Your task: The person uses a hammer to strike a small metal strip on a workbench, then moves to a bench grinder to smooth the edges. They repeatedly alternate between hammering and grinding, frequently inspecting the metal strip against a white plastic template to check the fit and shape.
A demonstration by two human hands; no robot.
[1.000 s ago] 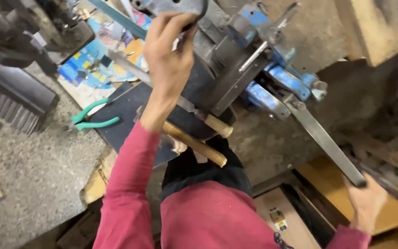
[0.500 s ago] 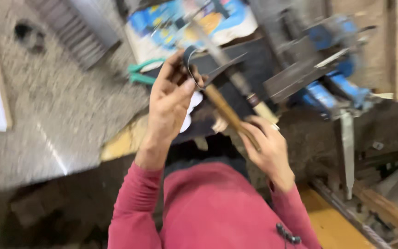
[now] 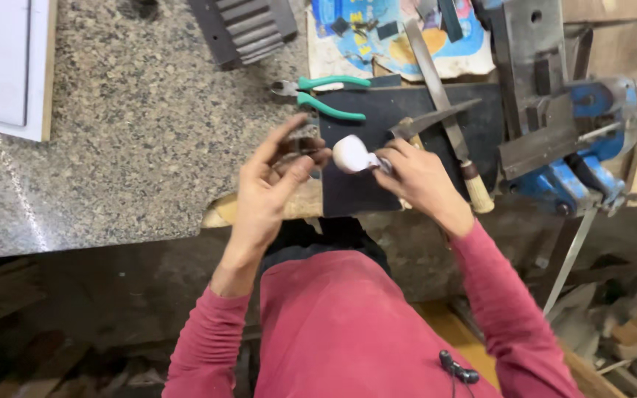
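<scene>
My right hand (image 3: 416, 175) grips a small white rounded object (image 3: 351, 153) with a short metal stem, held over a dark mat (image 3: 366, 193) at the bench edge. My left hand (image 3: 274, 184) is just to its left, fingers spread, with a small dark piece (image 3: 298, 141) pinched at the fingertips; what that piece is I cannot tell. Both hands hover above the front edge of the granite bench (image 3: 134, 147). Both arms wear red sleeves.
Green-handled pliers (image 3: 326, 96) lie behind the hands. A long file with a wooden handle (image 3: 447, 125) lies on the mat. A blue bench vise (image 3: 576, 155) stands at the right. A dark ribbed block (image 3: 248, 28) and a white board (image 3: 1, 66) sit farther back.
The left hand came down from the raised metal part and now holds a small piece. The right hand let go of the wooden-handled tool and now grips the white object. The view shifted left.
</scene>
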